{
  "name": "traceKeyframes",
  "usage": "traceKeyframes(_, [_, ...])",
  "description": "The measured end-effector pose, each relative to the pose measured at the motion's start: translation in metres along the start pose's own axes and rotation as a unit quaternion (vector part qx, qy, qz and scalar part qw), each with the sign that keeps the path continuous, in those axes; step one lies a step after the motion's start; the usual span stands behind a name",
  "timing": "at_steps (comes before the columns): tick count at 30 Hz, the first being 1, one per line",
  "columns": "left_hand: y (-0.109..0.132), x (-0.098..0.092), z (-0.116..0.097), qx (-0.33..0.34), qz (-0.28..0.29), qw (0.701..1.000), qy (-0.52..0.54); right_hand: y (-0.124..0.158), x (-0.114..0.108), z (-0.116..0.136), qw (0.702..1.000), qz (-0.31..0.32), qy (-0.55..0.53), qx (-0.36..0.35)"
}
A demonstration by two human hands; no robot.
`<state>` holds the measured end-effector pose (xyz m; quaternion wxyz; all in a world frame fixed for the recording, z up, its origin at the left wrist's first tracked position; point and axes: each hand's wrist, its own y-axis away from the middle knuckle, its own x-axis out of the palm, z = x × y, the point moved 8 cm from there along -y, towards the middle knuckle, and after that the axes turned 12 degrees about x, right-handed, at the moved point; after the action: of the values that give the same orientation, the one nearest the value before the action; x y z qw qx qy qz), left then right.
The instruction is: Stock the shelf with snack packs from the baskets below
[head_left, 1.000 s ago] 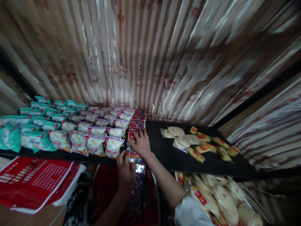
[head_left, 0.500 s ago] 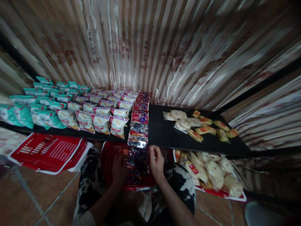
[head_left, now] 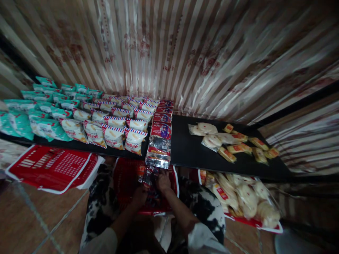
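Both my hands are down in a red basket [head_left: 124,178] on my lap, below the black shelf [head_left: 190,151]. My left hand [head_left: 139,195] and my right hand [head_left: 162,180] close together on a dark red and silver snack packet [head_left: 149,175] lying in the basket. Just above them a row of the same dark red and silver packets [head_left: 161,135] runs back along the shelf, the front one overhanging the shelf edge. To its left lie rows of white packets with red and blue striped tops [head_left: 116,121].
Teal packets [head_left: 39,113] fill the shelf's left end. Clear packs of round pale cakes and small yellow and red bars [head_left: 230,141] lie at its right. A red tray [head_left: 254,223] of similar cakes sits lower right. Flat red baskets [head_left: 53,167] lie lower left. A striped curtain hangs behind.
A second ago both hands were at the shelf edge on the dark red packets. They dropped into the basket on my lap and now meet on a packet there.
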<state>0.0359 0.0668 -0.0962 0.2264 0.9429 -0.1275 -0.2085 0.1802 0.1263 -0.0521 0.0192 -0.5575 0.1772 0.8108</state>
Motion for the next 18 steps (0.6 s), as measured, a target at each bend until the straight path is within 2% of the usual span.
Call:
traceKeyframes(5, [-0.007,0.010,0.006,-0.006,-0.001,1.000,-0.017,-0.014,0.014,-0.006,1.000,0.006,-0.007,-0.005])
traceKeyframes(10, [-0.010,0.012,0.009,-0.011,-0.002,1.000,-0.025,-0.006,0.014,-0.008,0.999,-0.012,-0.039,-0.006])
traceKeyframes(14, [-0.009,0.003,0.001,-0.002,-0.015,1.000,-0.023,0.007,0.003,-0.003,0.995,-0.032,-0.092,-0.034])
traceKeyframes(18, [-0.001,-0.015,-0.012,0.018,-0.050,0.999,-0.013,0.023,-0.015,0.016,0.986,-0.010,-0.131,-0.099])
